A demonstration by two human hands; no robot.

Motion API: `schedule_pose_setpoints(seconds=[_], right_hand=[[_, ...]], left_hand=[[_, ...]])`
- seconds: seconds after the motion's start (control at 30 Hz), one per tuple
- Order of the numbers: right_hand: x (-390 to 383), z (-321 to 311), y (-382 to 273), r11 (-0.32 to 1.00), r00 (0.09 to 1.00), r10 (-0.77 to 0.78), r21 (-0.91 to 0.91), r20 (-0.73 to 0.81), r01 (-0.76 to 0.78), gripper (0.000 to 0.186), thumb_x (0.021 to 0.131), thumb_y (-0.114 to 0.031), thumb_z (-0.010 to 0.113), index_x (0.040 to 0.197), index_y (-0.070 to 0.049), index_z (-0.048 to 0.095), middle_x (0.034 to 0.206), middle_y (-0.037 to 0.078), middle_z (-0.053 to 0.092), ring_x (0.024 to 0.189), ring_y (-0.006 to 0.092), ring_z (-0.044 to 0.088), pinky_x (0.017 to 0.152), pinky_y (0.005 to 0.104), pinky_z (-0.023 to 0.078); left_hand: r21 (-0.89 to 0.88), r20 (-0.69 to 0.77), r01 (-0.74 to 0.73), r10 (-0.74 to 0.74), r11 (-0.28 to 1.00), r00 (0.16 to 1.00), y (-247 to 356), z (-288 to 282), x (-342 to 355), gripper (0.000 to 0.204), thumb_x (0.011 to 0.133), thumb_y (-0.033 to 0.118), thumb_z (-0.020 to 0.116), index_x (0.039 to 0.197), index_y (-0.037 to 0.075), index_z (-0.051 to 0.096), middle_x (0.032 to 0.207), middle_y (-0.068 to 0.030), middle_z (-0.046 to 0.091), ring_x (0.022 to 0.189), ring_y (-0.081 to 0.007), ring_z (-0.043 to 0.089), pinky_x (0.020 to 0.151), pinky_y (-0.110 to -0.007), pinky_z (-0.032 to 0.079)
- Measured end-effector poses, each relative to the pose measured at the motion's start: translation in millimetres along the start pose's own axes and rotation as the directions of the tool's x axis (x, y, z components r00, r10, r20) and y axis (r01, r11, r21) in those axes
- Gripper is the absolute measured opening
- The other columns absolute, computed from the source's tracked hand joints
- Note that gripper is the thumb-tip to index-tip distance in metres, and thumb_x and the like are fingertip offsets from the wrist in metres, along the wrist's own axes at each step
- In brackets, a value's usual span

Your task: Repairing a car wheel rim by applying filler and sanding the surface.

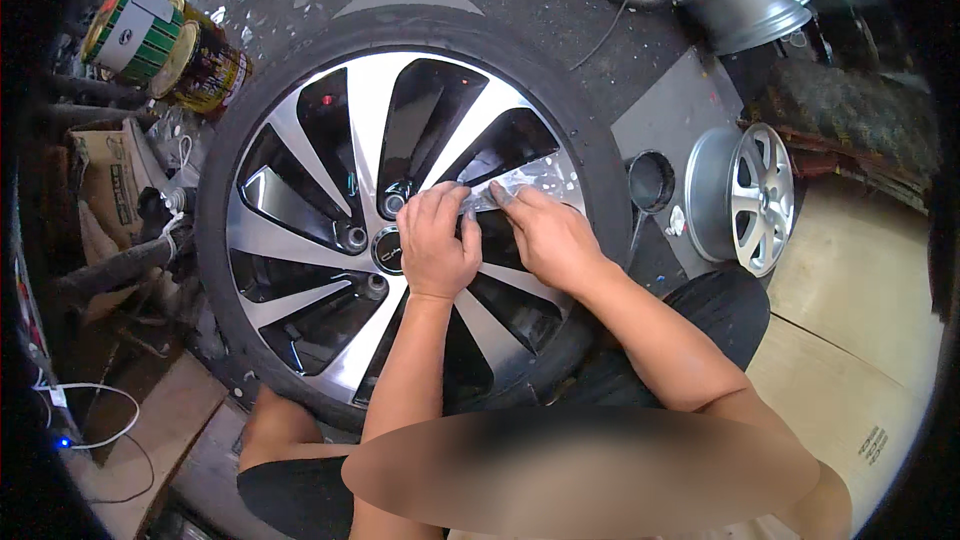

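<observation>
A car wheel (pixel 370 130) lies flat in front of me, its alloy spokes polished silver with black recesses and a black tyre (pixel 228 270) around it. Over the spokes at the right of the hub, a crinkled piece of clear plastic film (pixel 540 176) catches the light. My right hand (pixel 550 240) is closed on the film's near edge, its fingertips darkly smudged. Close beside it, my left hand (pixel 440 240) has its fingers bent and pinched at the film's left end, just right of the centre cap (pixel 387 251). The fingertips partly hide what lies between them.
Tins (pixel 205 70) stand at the upper left, above a worn cardboard box (pixel 105 175). On the right are a silver wheel rim (pixel 765 200), a small dark round container (pixel 651 181) and cardboard sheets (pixel 850 340). More rims (pixel 750 5) sit at the far right. A white cable (pixel 135 405) loops at the lower left.
</observation>
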State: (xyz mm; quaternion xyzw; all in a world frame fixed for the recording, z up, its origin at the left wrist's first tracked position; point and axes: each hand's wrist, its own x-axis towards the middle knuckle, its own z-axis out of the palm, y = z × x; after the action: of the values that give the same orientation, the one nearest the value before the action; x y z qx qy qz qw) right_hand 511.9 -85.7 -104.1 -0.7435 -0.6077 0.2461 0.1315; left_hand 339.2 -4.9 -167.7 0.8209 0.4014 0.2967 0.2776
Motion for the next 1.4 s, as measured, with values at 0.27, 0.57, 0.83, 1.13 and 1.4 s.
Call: schedule_pose_setpoints(seconds=[0.27,0.57,0.83,1.13,1.4], right_hand=[[-2,-4,2,1.000,0.999,-0.008,0.020,-0.031,0.009,0.047,0.106,-0.011,0.061,0.153,-0.012,0.064,0.113,0.017,0.068,0.099,0.0438,0.070,0.083,0.0537,0.058],[-1,-1,5,0.997,0.993,-0.077,0.011,-0.086,0.078,0.048,0.104,-0.009,0.061,0.151,-0.011,0.065,0.113,0.017,0.069,0.101,0.0430,0.071,0.084,0.0524,0.058],[7,-7,-3,1.000,0.999,0.017,-0.014,0.027,-0.017,0.049,0.103,-0.009,0.061,0.152,-0.011,0.064,0.116,0.016,0.070,0.103,0.0414,0.072,0.086,0.0507,0.060],[-1,-4,1,0.999,1.000,0.023,0.023,0.006,-0.023,0.048,0.103,-0.010,0.062,0.151,-0.012,0.065,0.114,0.016,0.070,0.102,0.0413,0.072,0.085,0.0517,0.060],[-2,-1,1,1.000,1.000,0.005,0.003,0.020,-0.005,0.050,0.103,-0.010,0.061,0.153,-0.012,0.063,0.114,0.015,0.069,0.100,0.0408,0.072,0.084,0.0520,0.059]], left_hand=[[0.001,0.026,0.009,-0.009,1.000,1.000,5,-2,4,0.035,0.088,0.010,0.070,0.122,0.007,0.070,0.128,-0.0122,0.071,0.123,-0.0359,0.064,0.110,-0.048,0.044],[0.019,0.027,-0.004,0.004,1.000,1.000,4,-2,2,0.035,0.088,0.013,0.072,0.123,0.008,0.071,0.128,-0.0091,0.071,0.122,-0.0334,0.064,0.109,-0.048,0.043],[0.012,0.029,-0.005,0.005,1.000,1.000,5,-3,4,0.034,0.088,0.008,0.071,0.122,0.006,0.071,0.127,-0.0125,0.072,0.121,-0.0358,0.066,0.108,-0.048,0.044],[0.015,0.019,-0.012,0.012,1.000,1.000,3,-1,4,0.037,0.087,0.011,0.071,0.123,0.007,0.071,0.128,-0.0101,0.071,0.121,-0.0339,0.064,0.108,-0.048,0.044],[0.024,0.029,-0.011,0.011,1.000,1.000,2,-2,3,0.036,0.088,0.012,0.071,0.123,0.007,0.071,0.127,-0.0097,0.072,0.120,-0.0331,0.065,0.108,-0.047,0.044]])
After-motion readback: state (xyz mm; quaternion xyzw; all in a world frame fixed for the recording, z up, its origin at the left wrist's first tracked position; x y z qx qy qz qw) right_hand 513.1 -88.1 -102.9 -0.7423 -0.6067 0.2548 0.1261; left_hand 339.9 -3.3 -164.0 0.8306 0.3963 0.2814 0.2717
